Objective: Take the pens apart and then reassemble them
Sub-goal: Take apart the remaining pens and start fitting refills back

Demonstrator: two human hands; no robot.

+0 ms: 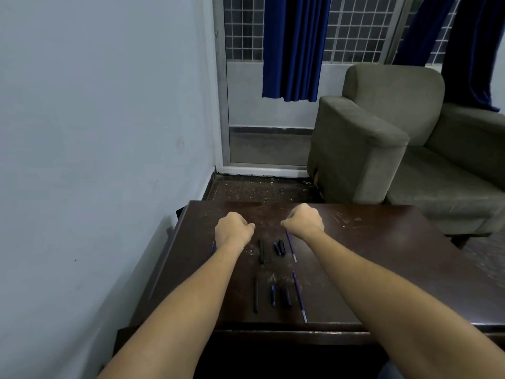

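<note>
Pen parts lie in two rows on the dark wooden table (382, 255). The far row has a black barrel (261, 251), two short dark pieces (279, 248) and a blue refill (291, 247). The near row has a black barrel (255, 294), a short blue piece (272, 295), a black cap (286, 296) and a blue refill (299, 298). My left hand (233, 228) and my right hand (304, 221) hover beyond the far row, fingers curled into fists, thumbs facing each other. Nothing shows inside either fist. The far refill's top end is hidden under my right hand. A thin blue sliver (213, 247) shows beside my left wrist.
A pale wall runs close along the table's left side. A grey-green armchair (382, 138) stands beyond the table's far right corner. Behind are a glass door (267, 138) and blue curtains (295, 47).
</note>
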